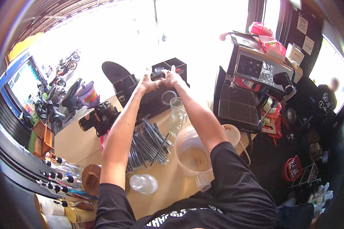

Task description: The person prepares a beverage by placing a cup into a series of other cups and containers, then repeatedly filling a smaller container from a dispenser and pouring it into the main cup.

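Both my arms reach forward over a black organizer box with several compartments. My left hand and my right hand are close together above its far part, thumbs and inner fingers meeting and an outer finger of each pointing away. Just beyond them, between the hands, shows a small clear round container; whether either hand touches it is unclear. A translucent ring-shaped rim lies against the organizer's near side. Closer to me are two clear glass mugs and a heap of wrapped black straws.
A large translucent plastic pitcher and a clear plastic cup stand near my body. The espresso machine is to the right, a black appliance left. Pump bottles and canisters line the left. A person is far right.
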